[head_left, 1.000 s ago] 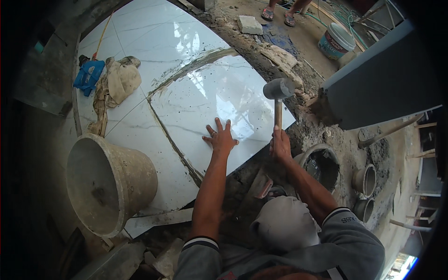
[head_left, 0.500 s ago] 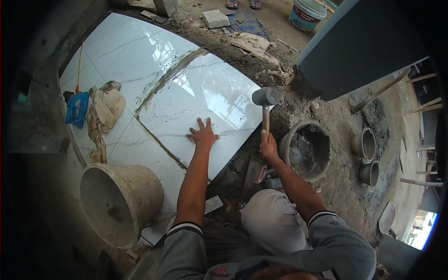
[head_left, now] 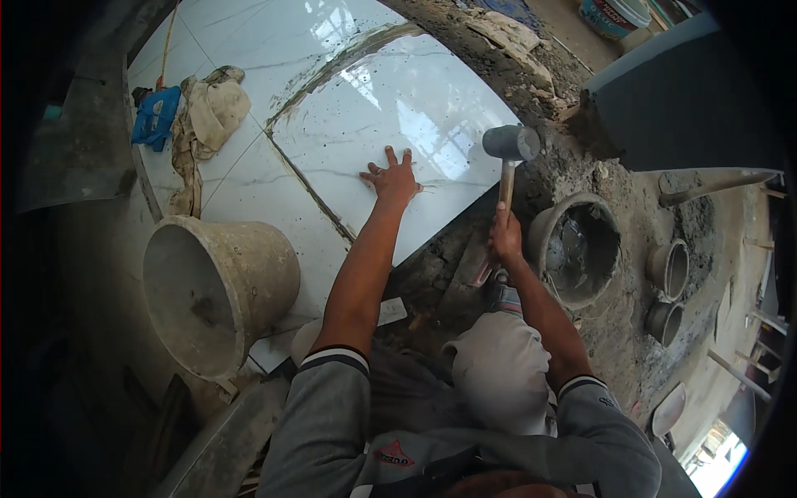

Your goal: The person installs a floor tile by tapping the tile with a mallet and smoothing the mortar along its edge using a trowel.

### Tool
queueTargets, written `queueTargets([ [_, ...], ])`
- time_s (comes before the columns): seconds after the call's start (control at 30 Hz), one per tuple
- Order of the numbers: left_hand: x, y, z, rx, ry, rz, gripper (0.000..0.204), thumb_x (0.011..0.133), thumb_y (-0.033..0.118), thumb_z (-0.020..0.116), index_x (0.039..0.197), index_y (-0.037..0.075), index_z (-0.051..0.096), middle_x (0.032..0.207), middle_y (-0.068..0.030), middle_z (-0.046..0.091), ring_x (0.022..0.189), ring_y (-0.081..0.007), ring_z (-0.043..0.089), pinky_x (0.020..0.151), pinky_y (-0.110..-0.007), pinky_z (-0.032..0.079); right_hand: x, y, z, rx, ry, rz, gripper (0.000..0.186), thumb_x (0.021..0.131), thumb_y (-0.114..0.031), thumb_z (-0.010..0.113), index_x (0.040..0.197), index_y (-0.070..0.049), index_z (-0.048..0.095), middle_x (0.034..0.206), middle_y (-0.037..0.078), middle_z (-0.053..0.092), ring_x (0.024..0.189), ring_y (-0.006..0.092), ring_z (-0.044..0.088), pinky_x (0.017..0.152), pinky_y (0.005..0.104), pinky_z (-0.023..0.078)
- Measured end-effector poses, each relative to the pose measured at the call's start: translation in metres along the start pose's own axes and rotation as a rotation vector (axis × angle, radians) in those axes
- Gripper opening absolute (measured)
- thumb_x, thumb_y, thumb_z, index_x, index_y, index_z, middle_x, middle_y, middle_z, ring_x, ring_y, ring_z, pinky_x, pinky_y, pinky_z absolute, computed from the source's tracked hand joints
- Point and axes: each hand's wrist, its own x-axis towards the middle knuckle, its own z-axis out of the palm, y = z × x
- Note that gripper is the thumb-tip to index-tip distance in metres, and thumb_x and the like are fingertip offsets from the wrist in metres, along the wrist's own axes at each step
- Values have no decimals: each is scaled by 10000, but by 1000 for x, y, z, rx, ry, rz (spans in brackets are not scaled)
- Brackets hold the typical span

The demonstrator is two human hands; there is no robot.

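Note:
My left hand (head_left: 393,178) lies with fingers spread on a large glossy white floor tile (head_left: 332,108) with grey veins. My right hand (head_left: 505,236) is wrapped round the wooden handle of a rubber mallet (head_left: 510,143). Its dark grey head is up beside the tile's right edge; whether it touches the tile I cannot tell. A mortar-filled gap (head_left: 311,192) runs between this tile and its neighbours on the left. Just right of my right hand stands a bucket (head_left: 579,249) with wet grey mortar in it.
A big mortar-stained bucket (head_left: 266,264) lies tipped at left. Beyond it are a dirty cloth (head_left: 213,112) and a blue bag (head_left: 155,118) on the tiles. Two small buckets (head_left: 667,270) stand at right. A dark grey pillar (head_left: 681,100) rises at far right, with rubble (head_left: 515,41) nearby.
The view has shifted, so the scene sits higher and the tipped bucket has moved up in it. My left hand stays spread on the tile, and my right hand still grips the mallet.

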Motion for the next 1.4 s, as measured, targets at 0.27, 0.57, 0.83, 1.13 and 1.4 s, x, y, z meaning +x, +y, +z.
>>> queueTargets([
  [0.27, 7, -5, 12, -5, 36, -32, 887, 713, 448, 720, 1432, 284, 228, 1516, -111, 114, 1262, -553, 267, 990, -698, 213, 12, 10, -9, 90, -114, -74, 500, 925, -559, 370, 801, -78, 428, 541, 11, 391, 390, 111, 396, 363, 277, 366],
  [0.57, -3, -7, 8, 0, 19, -30, 886, 707, 426, 730, 1430, 274, 242, 1507, -118, 148, 1263, -533, 286, 991, -690, 223, -5, -12, -6, 43, -119, 121, 447, 947, -506, 372, 810, -83, 422, 565, 10, 403, 410, 101, 413, 372, 278, 380],
  [0.83, -36, -64, 19, -349, 216, -40, 761, 780, 337, 678, 1418, 191, 288, 1474, -173, 230, 1309, -408, 303, 991, -644, 280, -1, 4, -1, -21, -190, 224, 493, 919, -564, 373, 791, -92, 432, 574, 17, 413, 422, 123, 417, 387, 286, 384],
  [1.13, -84, -165, 64, -575, 323, -313, 846, 724, 358, 716, 1418, 140, 284, 1440, -313, 184, 1273, -466, 324, 1010, -479, 351, 9, 13, -2, 82, -102, -82, 465, 923, -535, 413, 790, -89, 426, 567, 3, 405, 424, 96, 399, 376, 262, 357],
  [1.4, -84, -158, 72, -549, 224, -233, 853, 724, 355, 730, 1426, 291, 249, 1486, -252, 96, 1312, -497, 225, 958, -617, 341, 3, 0, 12, 158, -90, -186, 474, 921, -535, 413, 770, -85, 417, 559, 13, 408, 396, 114, 405, 366, 287, 376],
])
